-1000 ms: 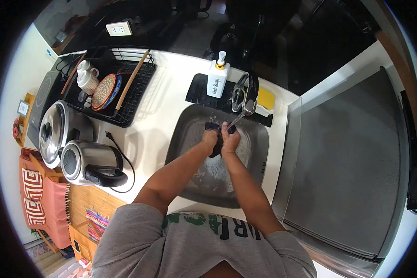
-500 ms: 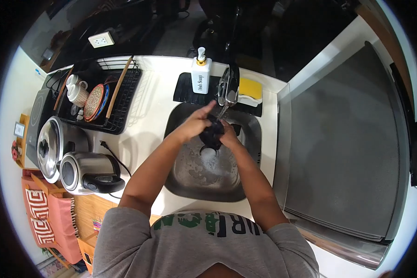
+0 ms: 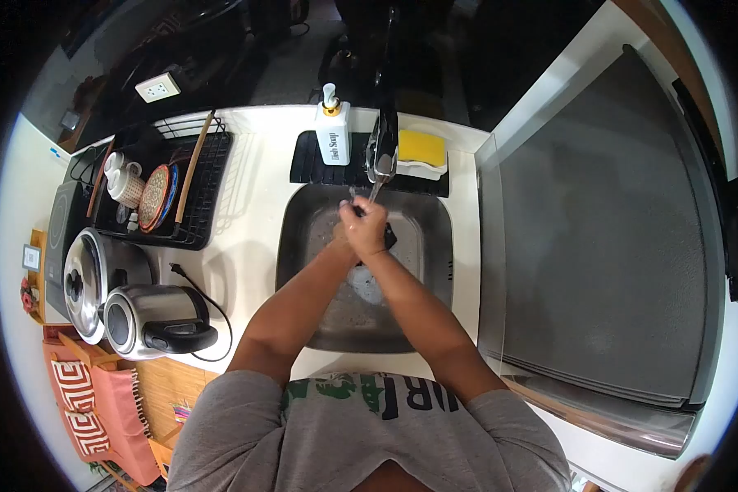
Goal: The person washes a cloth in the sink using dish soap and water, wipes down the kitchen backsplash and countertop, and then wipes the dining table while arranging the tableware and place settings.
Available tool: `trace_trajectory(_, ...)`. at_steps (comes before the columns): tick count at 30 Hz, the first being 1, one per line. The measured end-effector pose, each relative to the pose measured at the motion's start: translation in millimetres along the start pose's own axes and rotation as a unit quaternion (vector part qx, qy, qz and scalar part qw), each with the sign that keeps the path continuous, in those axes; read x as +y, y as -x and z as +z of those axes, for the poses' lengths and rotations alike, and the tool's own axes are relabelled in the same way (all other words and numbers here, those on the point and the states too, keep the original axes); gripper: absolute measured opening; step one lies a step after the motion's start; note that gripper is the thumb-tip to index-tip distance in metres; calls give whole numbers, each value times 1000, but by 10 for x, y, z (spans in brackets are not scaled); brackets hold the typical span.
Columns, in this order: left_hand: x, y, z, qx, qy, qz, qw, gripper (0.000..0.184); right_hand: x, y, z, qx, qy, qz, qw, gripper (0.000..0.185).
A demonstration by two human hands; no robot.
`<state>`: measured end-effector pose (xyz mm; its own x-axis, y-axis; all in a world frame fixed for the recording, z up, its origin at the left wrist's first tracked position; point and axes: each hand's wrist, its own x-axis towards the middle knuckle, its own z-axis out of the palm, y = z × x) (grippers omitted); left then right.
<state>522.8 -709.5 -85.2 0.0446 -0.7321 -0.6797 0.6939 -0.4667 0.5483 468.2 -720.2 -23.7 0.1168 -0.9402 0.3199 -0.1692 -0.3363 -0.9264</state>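
My two hands meet under the tap (image 3: 383, 156), over the steel sink (image 3: 307, 324). My right hand (image 3: 369, 225) is closed and lies over my left hand (image 3: 343, 230), whose fingers are mostly hidden. A bit of a soft-looking black item (image 3: 358, 211) shows between my fingers; its kind is unclear. Water runs from the tap onto my hands. White suds (image 3: 364, 284) lie on the sink floor below. Just right of my right hand, a dark piece (image 3: 390, 236) shows in the sink.
A dish soap bottle (image 3: 333, 135) and a yellow sponge (image 3: 422, 148) in a white holder stand behind the sink. To the left are a dish rack (image 3: 197, 193) with cups and plates, a lidded pot (image 3: 82, 275) and an electric kettle (image 3: 160, 320). A grey-topped appliance (image 3: 599, 238) stands right.
My hands have come together from either side of the black item, which now mostly disappears between them. My right hand has moved over the left. The view has shifted slightly.
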Motion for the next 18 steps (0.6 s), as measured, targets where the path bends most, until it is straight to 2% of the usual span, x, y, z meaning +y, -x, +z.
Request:
trace_trajectory(1, 43, 101, 91, 8, -15, 2, 1000, 41, 51, -93, -46, 71, 40, -59, 995, 23)
trace_trajectory(2, 29, 156, 108, 18, -28, 1, 999, 40, 166, -164, -119, 48, 74, 5, 996, 23)
trace_trajectory(3, 88, 147, 44, 18, -28, 3, 999, 40, 264, -216, -200, 24, 123, -1, 992, 26)
trace_trajectory(5, 199, 138, -155, -50, -153, -9, 987, 32, 604, -280, -266, -9, 197, -94, 976, 30)
trace_trajectory(6, 547, 757, 179, -15, -269, 18, 963, 32, 535, -332, -318, -10, 197, -94, 976, 30)
trace_trajectory(7, 576, 774, 158, -14, -269, 15, 963, 32, 362, -353, -386, -122, 154, -42, 980, 28)
trace_trajectory(8, 658, 750, 120, -23, -384, 14, 923, 34, 219, -385, -425, -230, 107, 10, 967, 26)
trace_trajectory(9, 754, 706, 84, -34, -495, 14, 868, 39, 176, -430, -433, -230, 106, 11, 967, 26)
trace_trajectory(10, 795, 608, 20, -127, -527, 85, 836, 38, 136, -461, -445, -261, 89, -39, 961, 26)
trace_trajectory(11, 794, 599, 33, -126, -527, 82, 836, 38, 81, -480, -465, -291, 71, -89, 950, 26)
trace_trajectory(12, 783, 593, 49, -144, -547, 183, 804, 37, -6, -501, -515, -293, 80, -44, 952, 27)
trace_trajectory(13, 784, 586, 65, -160, -560, 281, 763, 37, -37, -493, -537, -294, 79, -43, 952, 27)
trace_trajectory(15, 847, 612, 140, -129, -599, 248, 750, 33, -64, -483, -580, -246, 32, -47, 968, 30)
trace_trajectory(17, 846, 617, 209, -38, -628, 284, 724, 24, 7, -416, -621, -217, 42, -60, 973, 29)
trace_trajectory(18, 809, 614, 199, -69, -576, 365, 728, 23, 138, -381, -611, -171, -38, -11, 984, 29)
